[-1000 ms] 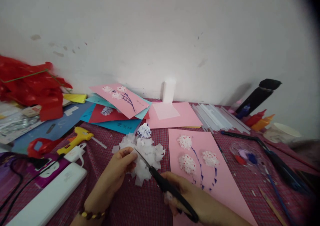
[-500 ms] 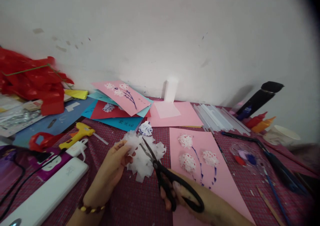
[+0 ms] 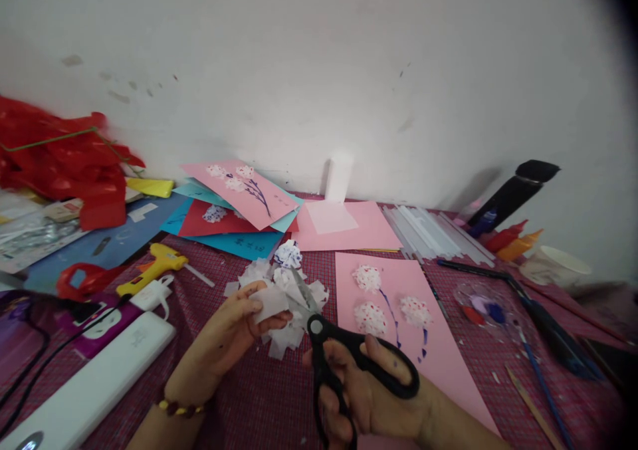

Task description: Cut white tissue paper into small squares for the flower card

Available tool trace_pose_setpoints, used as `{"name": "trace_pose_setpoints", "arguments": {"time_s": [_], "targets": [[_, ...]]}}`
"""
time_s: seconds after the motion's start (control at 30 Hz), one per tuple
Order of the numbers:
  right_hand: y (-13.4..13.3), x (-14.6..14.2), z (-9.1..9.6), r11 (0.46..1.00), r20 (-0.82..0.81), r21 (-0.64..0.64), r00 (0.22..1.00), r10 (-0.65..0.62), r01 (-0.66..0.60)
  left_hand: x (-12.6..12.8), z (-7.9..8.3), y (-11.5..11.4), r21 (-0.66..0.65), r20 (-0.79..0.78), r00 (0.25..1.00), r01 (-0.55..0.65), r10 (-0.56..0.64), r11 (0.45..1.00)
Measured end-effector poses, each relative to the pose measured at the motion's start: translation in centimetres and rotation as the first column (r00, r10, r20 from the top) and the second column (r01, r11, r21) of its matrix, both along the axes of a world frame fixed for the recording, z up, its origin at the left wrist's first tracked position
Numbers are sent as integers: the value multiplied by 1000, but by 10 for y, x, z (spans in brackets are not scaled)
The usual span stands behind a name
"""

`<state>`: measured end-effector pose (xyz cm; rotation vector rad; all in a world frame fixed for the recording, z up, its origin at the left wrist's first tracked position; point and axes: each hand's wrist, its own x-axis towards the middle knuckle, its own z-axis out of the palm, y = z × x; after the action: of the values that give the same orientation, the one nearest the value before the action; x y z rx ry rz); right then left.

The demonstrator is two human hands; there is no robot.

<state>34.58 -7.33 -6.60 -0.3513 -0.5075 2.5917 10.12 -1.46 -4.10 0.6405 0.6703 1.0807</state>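
Between its thumb and fingers my left hand (image 3: pixel 234 327) pinches a small piece of white tissue paper (image 3: pixel 272 302). My right hand (image 3: pixel 356 383) has its fingers through the handles of black-handled scissors (image 3: pixel 339 334). The blades point up and away, spread apart, close to the right side of the held paper. Under both hands lies a loose heap of cut white tissue pieces (image 3: pixel 284 340). Just behind it sits a crumpled white ball with blue marks (image 3: pixel 288 254). To the right is a pink sheet (image 3: pixel 443 357) with three white, red-flecked paper blossoms (image 3: pixel 370 318) and blue stems.
Finished-looking flower cards (image 3: pixel 272 204) are stacked behind the heap. At left are a yellow glue gun (image 3: pixel 167 260), a white power bank (image 3: pixel 94 383) and cables. Glue sticks (image 3: pixel 433 234), a paint palette (image 3: pixel 481 310), brushes and a paper cup (image 3: pixel 555 264) stand at right.
The scissor blades have opened wider and my right hand has turned, bringing the handles further apart. My left hand now shows a single flat piece of tissue, apart from the heap.
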Motion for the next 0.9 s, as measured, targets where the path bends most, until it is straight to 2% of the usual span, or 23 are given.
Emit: {"name": "trace_pose_setpoints", "arguments": {"time_s": [0.1,0.23,0.43,0.53,0.6,0.67,0.7,0.73,0.8,0.83,0.87,0.9], "targets": [[0,1,1,1000,4,9,1000,8,-8,1,-5,4,-2,58,997,-46,46,999],[-4,-2,-1,999,-21,23,999,42,-41,6,-10,5,-21,147,989,16,-13,1000],[-8,-11,-9,996,-22,14,996,90,-89,19,-3,-3,-22,141,987,84,-80,996],[-8,-11,-13,994,-8,36,994,105,-105,21,-4,-2,-16,155,986,57,-54,998],[-7,-7,-13,992,-4,73,995,100,-100,20,-5,0,9,71,997,6,-6,1000],[-5,-1,-9,990,3,131,998,59,-59,17,-5,3,69,-144,986,-70,79,995],[-3,3,-7,986,15,162,1000,24,-26,15,-5,4,124,-287,947,-111,143,986],[-2,7,-4,982,33,190,999,-16,9,13,-4,5,201,-430,876,-141,217,969],[0,14,1,967,81,246,993,-87,65,7,-3,6,383,-625,685,-149,375,912],[0,16,2,956,115,283,987,-113,76,4,-3,7,457,-662,609,-134,437,879],[0,18,3,939,163,340,979,-122,60,1,-4,7,504,-666,573,-127,478,855],[0,20,4,913,221,406,967,-128,28,-2,-4,7,517,-649,578,-141,494,844]]}}
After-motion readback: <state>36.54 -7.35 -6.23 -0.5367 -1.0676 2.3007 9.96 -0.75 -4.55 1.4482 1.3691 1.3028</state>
